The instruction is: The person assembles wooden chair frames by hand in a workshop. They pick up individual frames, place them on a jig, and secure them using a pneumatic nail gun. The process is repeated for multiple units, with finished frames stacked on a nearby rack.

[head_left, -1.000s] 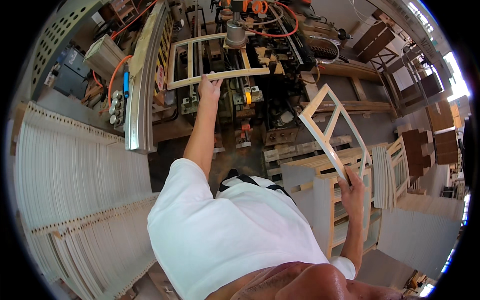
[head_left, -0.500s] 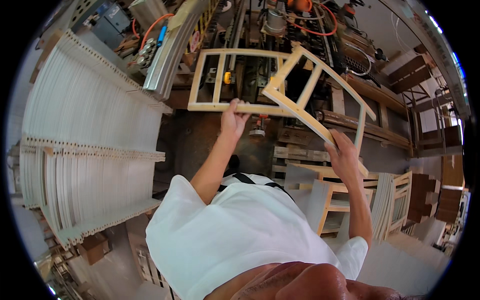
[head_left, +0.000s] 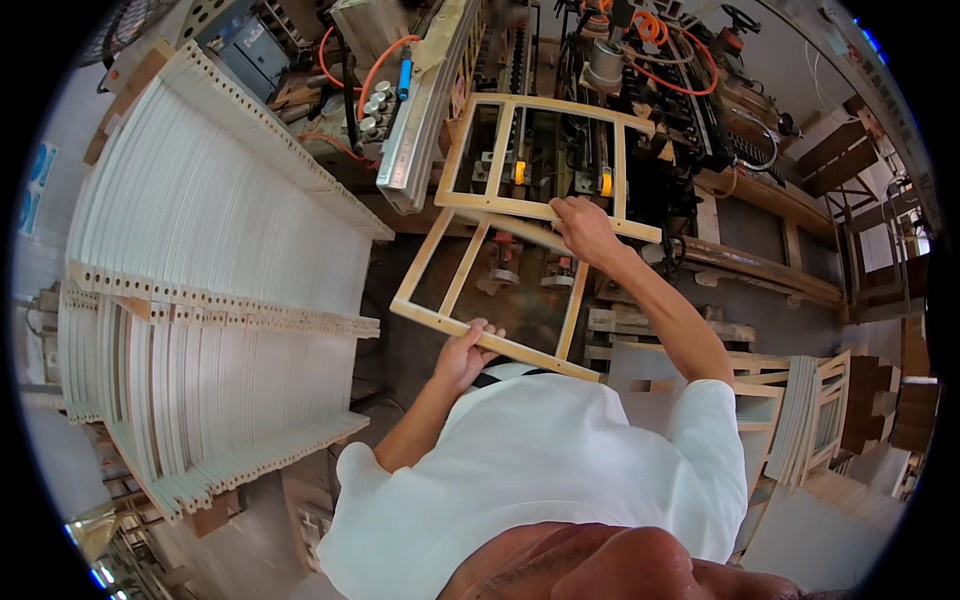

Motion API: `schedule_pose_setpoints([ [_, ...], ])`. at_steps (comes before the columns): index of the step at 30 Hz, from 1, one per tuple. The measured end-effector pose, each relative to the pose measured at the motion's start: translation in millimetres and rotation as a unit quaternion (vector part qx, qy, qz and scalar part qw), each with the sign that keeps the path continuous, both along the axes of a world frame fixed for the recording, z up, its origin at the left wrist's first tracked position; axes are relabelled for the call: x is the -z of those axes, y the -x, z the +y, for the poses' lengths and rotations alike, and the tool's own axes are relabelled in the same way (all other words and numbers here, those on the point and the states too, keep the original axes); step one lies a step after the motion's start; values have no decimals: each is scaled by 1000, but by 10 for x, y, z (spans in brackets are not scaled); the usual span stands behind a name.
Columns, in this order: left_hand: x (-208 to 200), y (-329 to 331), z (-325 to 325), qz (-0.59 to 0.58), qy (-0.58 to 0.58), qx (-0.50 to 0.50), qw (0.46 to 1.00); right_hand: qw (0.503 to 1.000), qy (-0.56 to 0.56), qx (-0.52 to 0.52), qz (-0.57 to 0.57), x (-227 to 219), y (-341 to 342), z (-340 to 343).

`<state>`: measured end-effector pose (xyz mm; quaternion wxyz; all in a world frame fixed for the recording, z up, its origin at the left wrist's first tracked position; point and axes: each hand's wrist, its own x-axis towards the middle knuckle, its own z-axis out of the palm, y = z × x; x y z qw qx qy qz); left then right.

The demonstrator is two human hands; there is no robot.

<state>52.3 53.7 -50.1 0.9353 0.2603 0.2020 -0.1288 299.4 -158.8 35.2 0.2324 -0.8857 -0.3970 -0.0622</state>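
My right hand (head_left: 586, 232) is closed on the near rail of a pale wooden frame (head_left: 499, 150) with crossbars. This frame lies over the front of a machine (head_left: 605, 65). Closer to my body, my left hand (head_left: 462, 358) grips the near rail of a second, similar wooden frame (head_left: 540, 357). That one hangs tilted in front of my waist, its far edge passing beneath the first frame. The left fingertips curl over the rail, with the thumb side partly hidden.
Tall stacks of white-edged panels (head_left: 230, 200) stand at my left. A metal beam (head_left: 415, 150) with push buttons (head_left: 378, 108) and a blue cylinder (head_left: 405, 80) juts out beside the machine. Wooden pallets (head_left: 660, 325) and more frames (head_left: 830, 400) are at the right.
The right-hand frame has moved left and levelled over the machine. My left hand has drawn the other frame back from the machine toward my waist. My view has shifted left.
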Motion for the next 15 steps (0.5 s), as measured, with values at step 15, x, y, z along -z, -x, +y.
schedule_pose_setpoints([
  [15, 1260, 248, 885, 233, -107, -129, 958, 998, 32, -18, -50, 80, -353, 49],
])
